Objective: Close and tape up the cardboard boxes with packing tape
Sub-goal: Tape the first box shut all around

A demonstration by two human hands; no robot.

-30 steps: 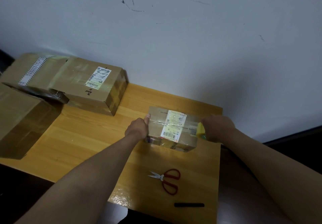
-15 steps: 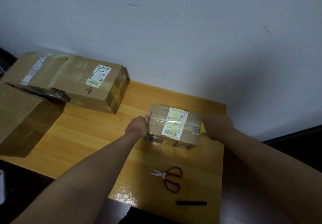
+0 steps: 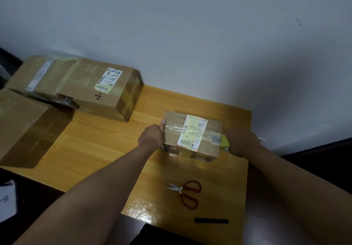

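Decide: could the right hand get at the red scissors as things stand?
Probably yes, once freed: the right hand is busy at the small box, and only bare table lies between it and the scissors.

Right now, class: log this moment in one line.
left hand: holds small box | right hand: grips tape roll | scissors: idle

A small box [image 3: 192, 134] sits on the table [image 3: 91, 149] toward its far right, with the left hand [image 3: 152, 136] on its 9 o'clock side and the right hand [image 3: 241, 143] on its 3 o'clock side, a tape roll [image 3: 225, 142] between that hand and the box. At 6 o'clock from the box lie scissors [image 3: 187, 193], and nearer still a marker [image 3: 211, 221]. At 10 o'clock a large box [image 3: 99, 90] stands by the wall [image 3: 190, 35], with another box [image 3: 24, 128] at 8 o'clock from it, on the table's left edge.
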